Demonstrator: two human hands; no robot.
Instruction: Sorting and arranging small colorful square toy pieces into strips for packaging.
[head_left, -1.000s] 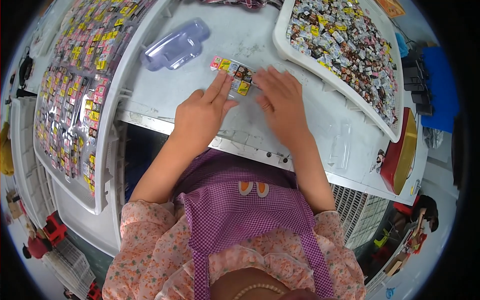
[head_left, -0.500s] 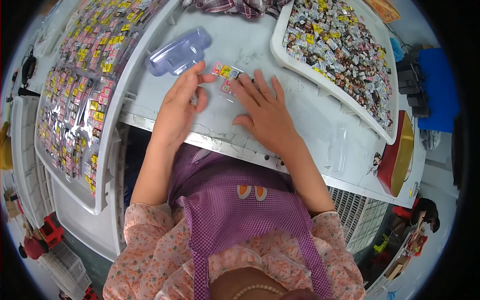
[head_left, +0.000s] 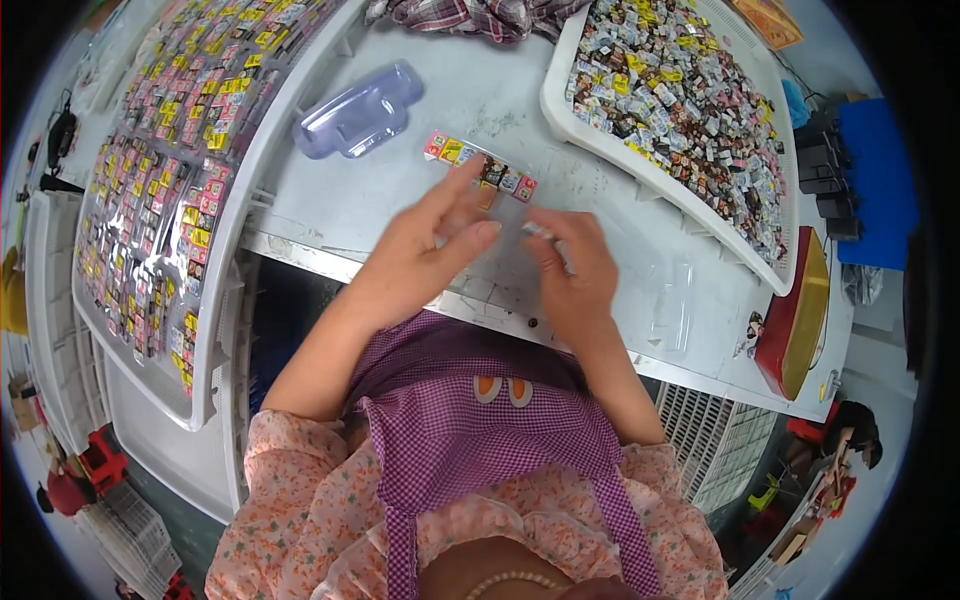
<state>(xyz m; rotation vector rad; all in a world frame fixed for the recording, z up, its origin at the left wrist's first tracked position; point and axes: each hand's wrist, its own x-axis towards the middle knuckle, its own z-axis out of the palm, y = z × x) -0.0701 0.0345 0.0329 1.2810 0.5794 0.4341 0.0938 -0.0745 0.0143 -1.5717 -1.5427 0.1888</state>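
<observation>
The left hand (head_left: 412,252), left of centre, was spread, its thumb wide of the forefinger, whose tip overlapped a slanting group of small coloured blocks (head_left: 497,172) above centre; contact could not be told. The right hand (head_left: 580,268), right of centre, pinched 1 small whitish piece (head_left: 538,230). 1 clear plastic tray (head_left: 360,112) lay at upper left.

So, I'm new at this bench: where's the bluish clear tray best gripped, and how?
I'd pinch the bluish clear tray by its far right end, coming from the right: it lies slanted, that end farthest from the left white basket.
</observation>
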